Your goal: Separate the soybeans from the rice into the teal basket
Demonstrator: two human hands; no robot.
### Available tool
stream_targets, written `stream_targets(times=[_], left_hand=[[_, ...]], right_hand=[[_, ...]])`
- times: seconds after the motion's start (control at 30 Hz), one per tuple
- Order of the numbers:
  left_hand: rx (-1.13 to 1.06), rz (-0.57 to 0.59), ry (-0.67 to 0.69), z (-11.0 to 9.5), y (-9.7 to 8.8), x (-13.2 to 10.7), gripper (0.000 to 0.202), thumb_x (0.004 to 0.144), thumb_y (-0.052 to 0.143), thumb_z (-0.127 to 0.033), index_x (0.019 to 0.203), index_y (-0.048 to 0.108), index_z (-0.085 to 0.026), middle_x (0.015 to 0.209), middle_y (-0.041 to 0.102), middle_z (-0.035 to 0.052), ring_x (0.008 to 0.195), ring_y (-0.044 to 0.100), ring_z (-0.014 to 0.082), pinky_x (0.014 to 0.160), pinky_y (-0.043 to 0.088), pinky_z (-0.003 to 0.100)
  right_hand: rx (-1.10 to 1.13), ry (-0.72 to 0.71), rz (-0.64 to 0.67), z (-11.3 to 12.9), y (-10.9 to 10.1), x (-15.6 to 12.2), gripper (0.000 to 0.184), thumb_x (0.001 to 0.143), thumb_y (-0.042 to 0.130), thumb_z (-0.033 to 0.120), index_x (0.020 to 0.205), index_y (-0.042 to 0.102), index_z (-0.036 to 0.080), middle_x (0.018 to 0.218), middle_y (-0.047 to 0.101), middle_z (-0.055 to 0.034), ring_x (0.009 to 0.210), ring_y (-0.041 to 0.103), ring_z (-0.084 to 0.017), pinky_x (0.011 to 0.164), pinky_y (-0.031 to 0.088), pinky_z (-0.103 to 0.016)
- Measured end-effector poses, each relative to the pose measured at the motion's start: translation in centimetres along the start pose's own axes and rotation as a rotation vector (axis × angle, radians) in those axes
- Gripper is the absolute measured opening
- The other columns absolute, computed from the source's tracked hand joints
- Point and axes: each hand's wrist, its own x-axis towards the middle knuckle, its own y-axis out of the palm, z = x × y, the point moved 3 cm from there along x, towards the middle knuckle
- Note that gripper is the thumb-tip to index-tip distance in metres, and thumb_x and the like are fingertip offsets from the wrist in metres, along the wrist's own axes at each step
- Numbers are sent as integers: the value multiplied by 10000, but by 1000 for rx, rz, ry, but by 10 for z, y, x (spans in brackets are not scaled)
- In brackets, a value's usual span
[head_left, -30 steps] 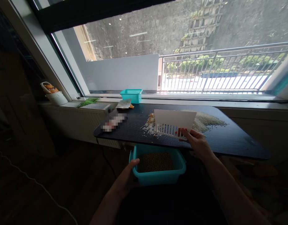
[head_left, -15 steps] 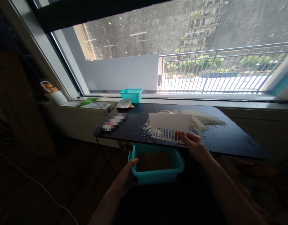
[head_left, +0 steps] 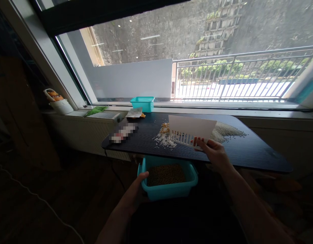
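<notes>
My left hand (head_left: 137, 186) grips the left rim of a turquoise plastic bin (head_left: 169, 192), its thumb over the edge. Inside the bin lies a layer of small brown pellets or beans (head_left: 168, 174). My right hand (head_left: 214, 152) is closed on the lower right part of a thin white slotted panel (head_left: 193, 127), held tilted above the table. Left of the panel, yellow-brown grains (head_left: 164, 127) and loose white grains (head_left: 164, 139) lie on the dark tabletop. A larger heap of white grains (head_left: 227, 131) spreads to the right, partly hidden by the panel.
The dark table (head_left: 258, 150) stands by a window. At its far edge are a second turquoise bin (head_left: 143, 104) and a paper packet (head_left: 134, 113). A blurred-out item (head_left: 123, 132) lies at the left. A white pot (head_left: 61, 105) and green cloth (head_left: 96, 110) rest near the radiator (head_left: 87, 135).
My right hand has moved the slotted panel up and to the right, away from the bin, uncovering the grains on the left. The bin has shifted slightly left in my left hand.
</notes>
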Motion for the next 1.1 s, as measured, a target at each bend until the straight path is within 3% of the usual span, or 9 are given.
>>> stream_targets(times=[0.23,0.73,0.93,1.1], left_hand=[[12,-9,0,2,-3,3,793,821,592,-547,1489,344,-199,1364,584,145,1228,562,353,881,532,456],[-1,-17,-12,2,-2,2,741,835,575,-530,1459,398,-172,1292,634,156,1178,599,342,875,533,449],[15,14,8,-2,4,-4,756,860,542,-523,1511,306,-218,1290,638,138,1199,585,335,889,518,451],[7,44,7,-3,5,-5,748,864,540,-517,1501,331,-184,1331,612,150,1242,556,336,915,507,443]], right_hand=[[-29,-5,-10,-14,6,30,533,500,822,657,741,760,185,770,758,-48,776,710,-240,724,614,-375],[-64,35,103,-9,13,21,513,518,808,664,726,762,197,780,755,-54,801,704,-254,714,606,-377],[-57,42,109,3,11,7,492,520,820,638,730,765,197,747,752,-49,761,702,-246,703,605,-382],[-97,26,155,9,18,-1,437,571,811,607,741,777,206,753,757,-46,766,705,-251,715,603,-380]])
